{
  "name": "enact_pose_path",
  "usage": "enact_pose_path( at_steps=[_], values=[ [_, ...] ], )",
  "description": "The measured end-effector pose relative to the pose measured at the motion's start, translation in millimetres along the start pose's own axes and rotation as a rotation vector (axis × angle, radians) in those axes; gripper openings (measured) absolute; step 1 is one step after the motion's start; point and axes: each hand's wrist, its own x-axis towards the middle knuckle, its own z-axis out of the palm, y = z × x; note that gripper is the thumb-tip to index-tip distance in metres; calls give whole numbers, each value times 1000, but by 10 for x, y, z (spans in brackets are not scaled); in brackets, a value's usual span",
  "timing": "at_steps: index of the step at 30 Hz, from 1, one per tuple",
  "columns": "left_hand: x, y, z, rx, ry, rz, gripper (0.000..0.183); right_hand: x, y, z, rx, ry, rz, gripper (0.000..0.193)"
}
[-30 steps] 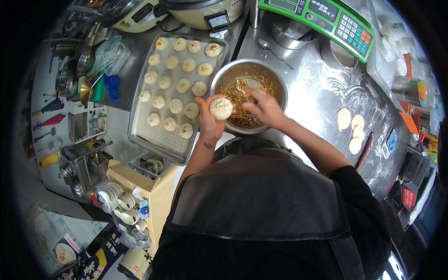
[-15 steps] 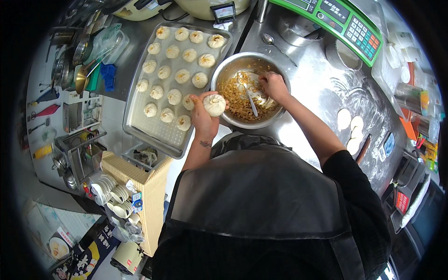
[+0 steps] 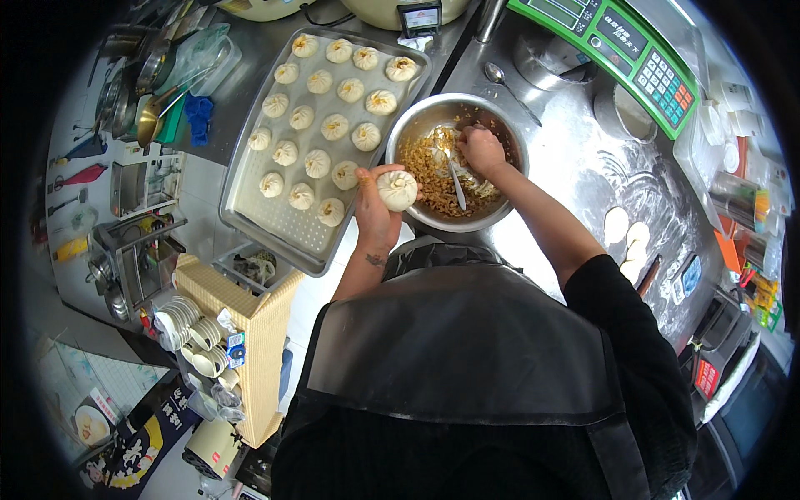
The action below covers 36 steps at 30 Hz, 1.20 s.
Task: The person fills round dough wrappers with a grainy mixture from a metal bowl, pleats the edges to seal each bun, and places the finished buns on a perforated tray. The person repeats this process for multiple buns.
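Note:
My left hand (image 3: 377, 218) holds a pleated white bun (image 3: 397, 191) at the near left rim of a steel bowl (image 3: 521, 154). Chopped brown filling (image 3: 435, 179) covers much of the bowl's inside. In the bowl, my right hand (image 3: 482, 150) is over the far right part, its fingers drawn together and pointing down; whatever they grip is hidden. Just left of those fingers a spoon (image 3: 457, 185) leans in the filling, its pale handle toward me. To the left, a metal tray (image 3: 242, 196) carries several rows of filled buns (image 3: 317, 163).
Flat dough rounds (image 3: 617, 225) and a rolling pin (image 3: 649, 275) lie on the floured steel counter (image 3: 575, 167) at right. A green scale (image 3: 621, 50), a metal pot (image 3: 546, 62), a round container (image 3: 625, 112) and a metal spoon (image 3: 495, 73) are beyond the bowl.
The view has shifted slightly, so the tray, bowl and counter sit a little differently in it. Both hands keep nearly the same places, the left still with the bun, the right in the bowl.

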Motion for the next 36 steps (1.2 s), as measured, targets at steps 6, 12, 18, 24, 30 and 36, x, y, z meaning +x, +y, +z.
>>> enact_pose_path(
  at_steps=[6, 12, 18, 24, 30, 36],
  values=[
    [12, 13, 103, 26, -34, 38, 69, 27, -62, -4, -23, 1, -40, 20],
    [47, 67, 231, 67, -21, 99, 69, -104, -304, -392, 188, 51, -18, 20],
    [120, 70, 372, 53, -53, 112, 66, -760, -806, -1162, 1078, -258, -82, 11],
    [114, 72, 590, 57, -16, 152, 63, -874, -1056, -1327, 632, 77, -488, 8],
    [38, 110, 567, 234, -47, 216, 62, -789, -1059, -1387, 564, 58, -584, 14],
    [47, 133, 555, 250, -16, 254, 60, -761, -1197, -1344, 436, 107, -726, 11]
  ],
)
